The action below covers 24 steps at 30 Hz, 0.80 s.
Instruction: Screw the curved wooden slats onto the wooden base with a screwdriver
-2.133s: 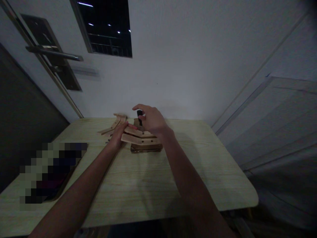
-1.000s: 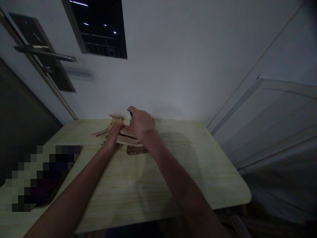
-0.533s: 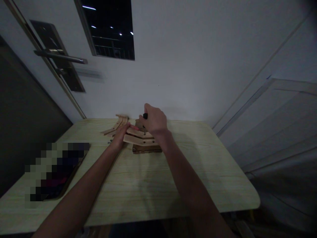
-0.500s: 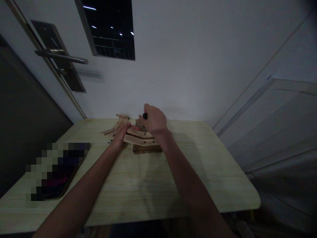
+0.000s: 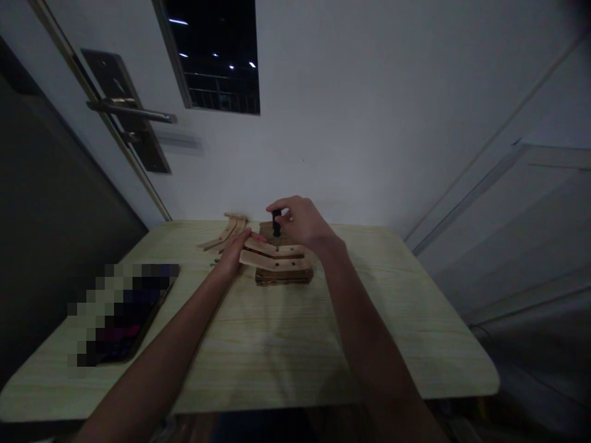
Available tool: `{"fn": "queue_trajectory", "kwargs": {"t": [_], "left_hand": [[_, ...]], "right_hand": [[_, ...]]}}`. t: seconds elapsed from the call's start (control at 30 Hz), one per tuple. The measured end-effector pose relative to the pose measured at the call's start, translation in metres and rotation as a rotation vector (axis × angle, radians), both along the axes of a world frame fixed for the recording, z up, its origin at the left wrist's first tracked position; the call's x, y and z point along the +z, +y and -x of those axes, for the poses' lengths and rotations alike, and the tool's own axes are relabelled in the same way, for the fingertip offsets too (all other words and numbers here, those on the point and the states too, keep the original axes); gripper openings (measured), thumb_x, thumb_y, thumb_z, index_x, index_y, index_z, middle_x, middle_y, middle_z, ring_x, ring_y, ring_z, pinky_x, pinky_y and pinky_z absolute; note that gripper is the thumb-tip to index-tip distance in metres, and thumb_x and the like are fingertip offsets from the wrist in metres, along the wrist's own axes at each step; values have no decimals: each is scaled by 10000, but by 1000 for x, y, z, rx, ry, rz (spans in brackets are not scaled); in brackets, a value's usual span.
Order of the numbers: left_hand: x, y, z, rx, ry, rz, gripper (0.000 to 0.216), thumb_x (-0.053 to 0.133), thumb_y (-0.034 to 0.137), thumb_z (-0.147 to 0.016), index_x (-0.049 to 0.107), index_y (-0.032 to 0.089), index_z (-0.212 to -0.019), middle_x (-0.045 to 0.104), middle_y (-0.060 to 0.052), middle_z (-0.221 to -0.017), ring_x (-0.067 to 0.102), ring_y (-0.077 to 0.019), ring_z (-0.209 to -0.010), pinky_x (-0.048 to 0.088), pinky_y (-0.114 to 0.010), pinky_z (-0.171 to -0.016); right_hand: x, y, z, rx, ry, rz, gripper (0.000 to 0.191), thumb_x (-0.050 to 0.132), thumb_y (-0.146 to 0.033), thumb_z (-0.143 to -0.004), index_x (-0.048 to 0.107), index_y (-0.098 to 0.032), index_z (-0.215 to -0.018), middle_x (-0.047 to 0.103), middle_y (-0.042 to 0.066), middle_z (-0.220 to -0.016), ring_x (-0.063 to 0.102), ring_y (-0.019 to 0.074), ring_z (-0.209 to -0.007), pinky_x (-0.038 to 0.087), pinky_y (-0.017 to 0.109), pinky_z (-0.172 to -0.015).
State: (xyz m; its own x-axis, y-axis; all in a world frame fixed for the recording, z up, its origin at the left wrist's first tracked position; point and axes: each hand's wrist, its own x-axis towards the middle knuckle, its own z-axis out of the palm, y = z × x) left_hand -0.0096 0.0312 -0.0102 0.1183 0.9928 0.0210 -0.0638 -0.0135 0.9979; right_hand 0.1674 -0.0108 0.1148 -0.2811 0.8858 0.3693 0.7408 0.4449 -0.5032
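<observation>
My right hand (image 5: pixel 302 223) pinches the black handle of a screwdriver (image 5: pixel 276 223), which stands upright with its tip at a screw in a bent wooden piece (image 5: pixel 277 266). This pale piece has two angled strips with dark holes and lies on a stack of brown cardboard (image 5: pixel 284 278). My left hand (image 5: pixel 236 249) grips the piece's left end, its fingers pointing away from me along the wood; the thumb side is partly hidden. Behind it to the left rests a second bent wooden piece (image 5: pixel 226 232).
A tablet-like device (image 5: pixel 138 326), partly pixelated, lies on the left of the light wood-grain table (image 5: pixel 392 344). A few small screws (image 5: pixel 215 263) lie left of my left hand. A white door with a metal handle (image 5: pixel 133 112) rises behind the table.
The view has shifted slightly. My right hand's fingers have turned and loosened around the screwdriver handle, so more of it shows. My left hand stays at the wooden piece's end.
</observation>
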Motion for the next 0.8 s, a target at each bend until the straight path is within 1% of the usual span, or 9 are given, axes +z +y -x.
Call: {"fn": "queue_trajectory", "kwargs": {"t": [0.1, 0.2, 0.33, 0.4, 0.5, 0.6, 0.7, 0.8], "left_hand": [[1, 0, 0, 1, 1, 4, 472, 508, 599, -787, 705, 172, -757, 678, -63, -612, 623, -210, -560, 462, -302, -533], [1, 1, 0, -14, -18, 23, 447, 518, 590, -785, 692, 185, -708, 673, -56, -582, 620, -208, -540, 467, -300, -511], [1, 0, -1, -4, -36, 18, 453, 532, 593, -783, 691, 178, -695, 667, -54, -578, 611, -195, -525, 463, -293, -494], [1, -1, -1, 4, -38, 22, 448, 530, 582, -792, 696, 176, -700, 657, -51, -572, 608, -188, -522, 462, -290, -501], [0, 0, -1, -10, -46, 30, 454, 526, 590, -799, 707, 180, -729, 666, -53, -584, 625, -196, -544, 474, -294, -515], [-3, 1, 0, -22, -54, 29, 454, 542, 606, -790, 698, 185, -721, 680, -58, -598, 638, -202, -557, 482, -295, -520], [-4, 3, 1, -23, -64, 16, 449, 558, 603, -785, 683, 182, -690, 676, -63, -591, 621, -186, -529, 468, -284, -510], [-4, 2, 0, -25, -68, 9, 455, 557, 601, -783, 687, 171, -707, 679, -70, -598, 624, -188, -537, 467, -286, -527]], "right_hand": [[-2, 1, 1, -12, 15, -31, 341, 554, -23, -822, 720, -168, -1082, 722, 74, -1104, 668, 151, -941, 496, 294, -871], [-2, 1, 2, -68, 32, -22, 303, 619, -71, -822, 716, -204, -1076, 730, 46, -1007, 666, 143, -844, 492, 285, -817], [-3, 2, 3, -142, 14, -28, 147, 693, -181, -818, 726, -212, -958, 713, 26, -904, 632, 140, -780, 464, 281, -768], [-4, 3, 3, -171, 5, -32, 106, 718, -233, -808, 712, -201, -909, 693, 15, -841, 611, 135, -759, 447, 271, -741], [-6, 4, 3, -212, -24, -36, 163, 749, -318, -783, 675, -178, -819, 659, 12, -784, 569, 126, -711, 417, 257, -684], [-8, 5, 4, -228, -70, -62, 229, 745, -370, -788, 644, -166, -769, 650, 24, -783, 540, 124, -697, 384, 258, -653], [-8, 4, 7, -241, -117, -71, 251, 720, -409, -809, 638, -174, -781, 649, 28, -776, 537, 132, -700, 360, 260, -634], [-9, 3, 10, -268, -149, -75, 260, 677, -454, -838, 646, -196, -831, 663, 32, -792, 556, 149, -711, 341, 264, -608]]}}
